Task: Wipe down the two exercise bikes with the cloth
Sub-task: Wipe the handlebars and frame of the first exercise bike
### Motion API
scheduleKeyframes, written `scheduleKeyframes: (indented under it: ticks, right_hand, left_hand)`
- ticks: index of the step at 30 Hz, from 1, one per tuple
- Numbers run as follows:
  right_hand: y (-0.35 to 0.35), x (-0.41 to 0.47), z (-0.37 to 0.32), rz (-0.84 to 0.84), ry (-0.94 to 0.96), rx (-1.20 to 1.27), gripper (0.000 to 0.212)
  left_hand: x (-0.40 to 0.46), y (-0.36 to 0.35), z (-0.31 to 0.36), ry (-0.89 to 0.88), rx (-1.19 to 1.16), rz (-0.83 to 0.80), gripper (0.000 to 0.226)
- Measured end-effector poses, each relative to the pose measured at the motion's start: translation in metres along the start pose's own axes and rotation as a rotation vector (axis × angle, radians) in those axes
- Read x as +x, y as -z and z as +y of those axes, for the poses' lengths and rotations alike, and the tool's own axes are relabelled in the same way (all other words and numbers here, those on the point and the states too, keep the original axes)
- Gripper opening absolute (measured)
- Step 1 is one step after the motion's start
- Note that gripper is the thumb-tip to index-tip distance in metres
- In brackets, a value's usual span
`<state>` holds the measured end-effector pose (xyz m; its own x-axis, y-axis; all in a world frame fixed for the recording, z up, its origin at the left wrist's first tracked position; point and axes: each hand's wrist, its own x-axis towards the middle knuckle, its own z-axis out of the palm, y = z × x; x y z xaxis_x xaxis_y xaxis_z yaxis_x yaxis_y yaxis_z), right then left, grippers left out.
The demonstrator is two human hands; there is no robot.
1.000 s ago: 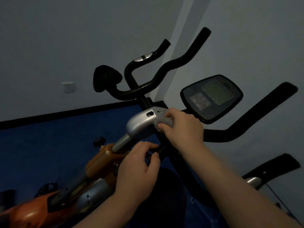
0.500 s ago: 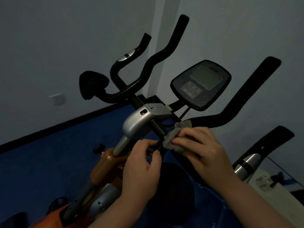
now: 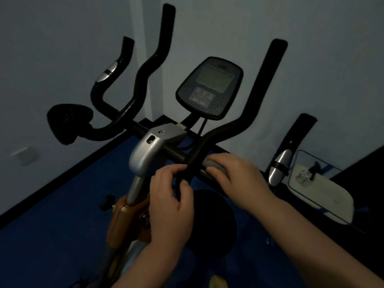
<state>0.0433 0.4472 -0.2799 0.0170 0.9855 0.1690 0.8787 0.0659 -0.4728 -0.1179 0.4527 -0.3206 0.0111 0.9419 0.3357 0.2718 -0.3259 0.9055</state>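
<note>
An orange exercise bike [image 3: 122, 217] with a silver stem cap [image 3: 149, 150], black handlebars [image 3: 255, 100] and a console [image 3: 209, 86] fills the middle of the dim room. My right hand [image 3: 234, 173] grips a grey cloth [image 3: 212, 164] wrapped round the right side of the handlebar crossbar. My left hand [image 3: 172, 198] pinches a thin black cable or bar just left of it, below the silver cap. A black seat [image 3: 214, 221] lies under my hands. The rest of the bike below is hidden in the dark.
A glass-topped table [image 3: 324, 196] stands at the right by the wall, with small items on it. The far handlebar grip with a silver sensor [image 3: 279, 167] stands before it. Blue floor [image 3: 52, 225] spreads left; a wall socket [image 3: 25, 154] sits low on the left wall.
My right hand carried the cloth from the silver stem cap down and right onto the crossbar. My view swung to the right, bringing the glass table in. The left hand kept its hold.
</note>
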Motion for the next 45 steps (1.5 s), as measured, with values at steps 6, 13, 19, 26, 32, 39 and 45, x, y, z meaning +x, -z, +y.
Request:
scheduleKeyframes:
  ticks: [6, 13, 19, 26, 32, 39, 45]
  right_hand:
    - [0.015, -0.031, 0.007, -0.015, 0.086, -0.056, 0.034]
    - [0.013, -0.058, 0.020, 0.031, 0.277, -0.169, 0.033]
    - [0.001, -0.089, 0.040, 0.184, 0.379, -0.148, 0.049]
    - [-0.032, -0.163, 0.073, -0.032, 0.169, 0.263, 0.043]
    - [-0.079, -0.221, 0.072, -0.353, 0.096, 0.412, 0.036]
    - [-0.115, -0.267, 0.003, -0.668, 0.302, 0.405, 0.037]
    - [-0.151, -0.313, -0.067, -0.815, 0.450, 0.401, 0.036]
  left_hand:
    - [0.004, 0.002, 0.000, -0.287, 0.218, -0.105, 0.020]
    - [-0.008, 0.008, 0.003, -0.304, 0.350, -0.192, 0.026]
    - [-0.061, 0.016, 0.003, -0.103, 0.262, -0.113, 0.046]
    - [-0.164, 0.019, -0.008, 0.139, 0.328, 0.047, 0.032]
    - [-0.272, 0.033, -0.025, 0.358, 0.488, 0.060, 0.022]
    - [-0.382, 0.084, -0.019, 0.689, 0.474, 0.241, 0.023]
    - [-0.463, 0.129, -0.007, 0.833, 0.428, 0.430, 0.020]
